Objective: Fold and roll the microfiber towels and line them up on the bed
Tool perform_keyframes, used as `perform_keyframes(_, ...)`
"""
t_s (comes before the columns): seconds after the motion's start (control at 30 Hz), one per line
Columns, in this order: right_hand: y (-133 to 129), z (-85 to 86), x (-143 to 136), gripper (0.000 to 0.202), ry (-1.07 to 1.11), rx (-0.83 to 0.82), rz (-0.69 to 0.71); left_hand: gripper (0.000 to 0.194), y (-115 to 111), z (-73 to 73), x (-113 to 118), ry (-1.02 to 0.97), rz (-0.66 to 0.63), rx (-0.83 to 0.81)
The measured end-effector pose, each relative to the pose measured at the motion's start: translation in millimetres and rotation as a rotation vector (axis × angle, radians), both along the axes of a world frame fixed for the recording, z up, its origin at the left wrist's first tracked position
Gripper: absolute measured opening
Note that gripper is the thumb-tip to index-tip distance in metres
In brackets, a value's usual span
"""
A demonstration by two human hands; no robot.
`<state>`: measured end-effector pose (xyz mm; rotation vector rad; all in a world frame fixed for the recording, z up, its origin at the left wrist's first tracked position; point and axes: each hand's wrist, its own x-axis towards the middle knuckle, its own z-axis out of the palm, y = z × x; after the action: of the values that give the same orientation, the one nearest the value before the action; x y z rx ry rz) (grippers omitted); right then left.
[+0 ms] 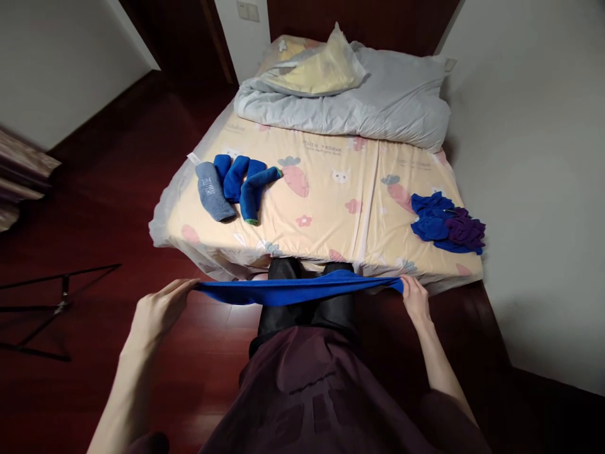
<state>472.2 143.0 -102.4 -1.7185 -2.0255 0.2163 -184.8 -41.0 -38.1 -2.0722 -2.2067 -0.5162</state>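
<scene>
My left hand (163, 309) and right hand (416, 301) each pinch one end of the blue cloth (283, 292), so it hangs stretched before my legs (278, 321), probably clear of the bed (326, 189). Rolls (235, 181) lie well apart from the crumpled pile (437, 226), seemingly to avoid mixing.

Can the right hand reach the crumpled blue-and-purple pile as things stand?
Probably: nothing visible stands between the right hand and the pile on the bed. But it grips one end of the stretched blue cloth, so it may need to let go first.
</scene>
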Motion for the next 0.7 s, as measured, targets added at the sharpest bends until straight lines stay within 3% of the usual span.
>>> perform_keyframes(0.17, 29, 48.6, 13, 0.054, 0.097, -0.02, -0.049, 0.038, 44, 15.3, 9, -0.064, -0.022, 0.118)
perform_keyframes(0.3, 35, 76.4, 27, 0.046, 0.058, 0.1, -0.006, 0.038, 62, 23.8, 14, -0.026, -0.017, 0.215)
perform_keyframes(0.43, 19, 81.2, 40, 0.043, -0.079, 0.231, 0.009, 0.041, 56, 29.0, 16, -0.081, -0.066, 0.174)
perform_keyframes(0.57, -8, 81.4, 54, 0.043, -0.121, 0.184, 0.027, 0.047, 39, 39.8, 16, -0.194, -0.147, 0.019)
perform_keyframes(0.7, -23, 94.7, 68, 0.041, -0.141, 0.151, 0.041, 0.042, 34, 49.8, 12, -0.228, -0.191, -0.014)
